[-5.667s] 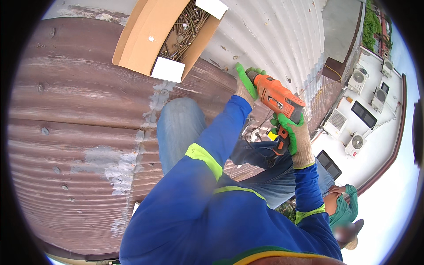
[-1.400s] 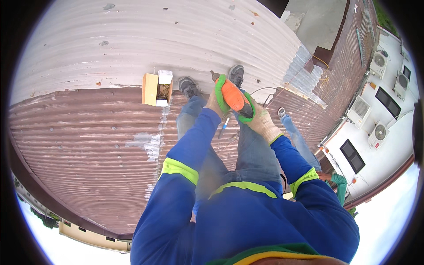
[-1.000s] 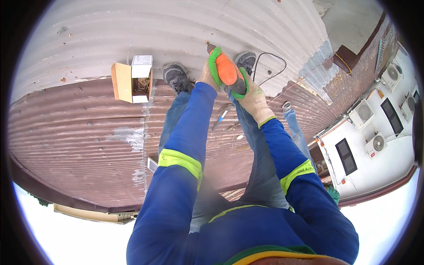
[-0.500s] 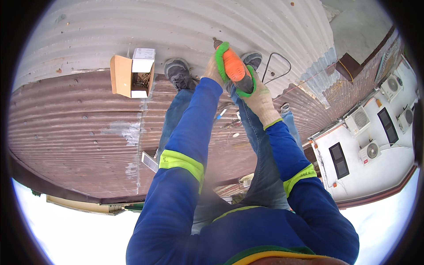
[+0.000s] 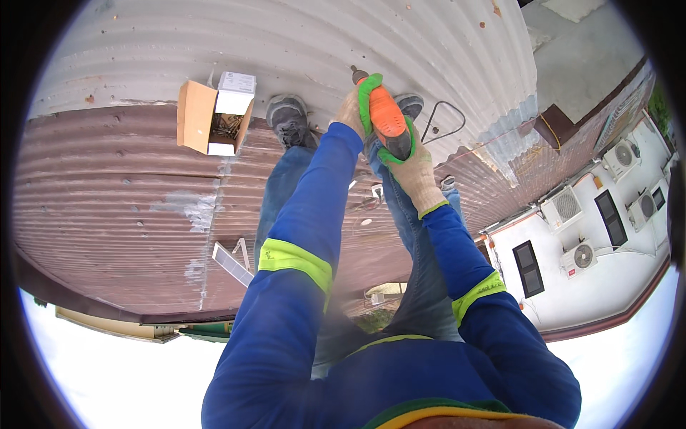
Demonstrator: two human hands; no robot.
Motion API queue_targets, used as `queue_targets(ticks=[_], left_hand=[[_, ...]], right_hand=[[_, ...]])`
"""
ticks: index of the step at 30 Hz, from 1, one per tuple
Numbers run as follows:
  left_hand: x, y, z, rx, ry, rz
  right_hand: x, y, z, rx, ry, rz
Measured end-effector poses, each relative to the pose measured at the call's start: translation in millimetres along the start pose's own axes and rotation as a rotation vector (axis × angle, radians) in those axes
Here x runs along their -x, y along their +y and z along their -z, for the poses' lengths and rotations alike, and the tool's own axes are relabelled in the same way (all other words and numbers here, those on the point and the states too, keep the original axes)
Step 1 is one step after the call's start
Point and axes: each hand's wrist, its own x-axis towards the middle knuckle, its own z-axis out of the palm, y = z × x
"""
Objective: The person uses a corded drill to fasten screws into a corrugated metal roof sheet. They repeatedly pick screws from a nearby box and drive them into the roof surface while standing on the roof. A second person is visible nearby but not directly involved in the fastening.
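Observation:
An orange power drill (image 5: 388, 114) with a dark rear end is held between my gloved hands above the corrugated metal roof. My left hand (image 5: 353, 113), in a cream and green glove, is closed round the front of its body. At the rear end, my right hand (image 5: 413, 170) is closed on it in a matching glove. The drill's chuck (image 5: 359, 74) points away from me, over the grey roof sheet (image 5: 286, 43). Its tip stands apart from any fastener I can make out. The handle is hidden under the drill body and my right hand.
Left of my shoes stands an open cardboard box (image 5: 194, 116) holding several metal screws (image 5: 227, 126). A dark triangular loop (image 5: 446, 120) lies right of my feet. Brown corrugated sheets (image 5: 107, 179) spread to the left. A white wall (image 5: 572, 286) with several air-conditioner units rises at right.
The drill and both hands have shifted slightly toward me, with the drill now turned a little more upright in the picture. Both hands keep their hold. My view has tilted slightly.

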Motion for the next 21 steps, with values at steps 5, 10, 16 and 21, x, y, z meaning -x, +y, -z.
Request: queue_targets(ticks=[5, 10, 16, 21], left_hand=[[-3, 2, 8, 0.009, -0.041, 0.019], [-4, -3, -1, -0.007, -0.01, 0.0], [10, -2, -7, -0.018, -0.013, -0.052], [20, -2, -15, 0.007, 0.0, -0.018]], right_hand=[[0, 3, -2, -0.009, -0.011, 0.016], [2, 3, 3, 0.014, -0.001, 0.013], [5, 6, 6, -0.077, -0.014, 0.003], [10, 6, 10, -0.099, -0.005, 0.026]])
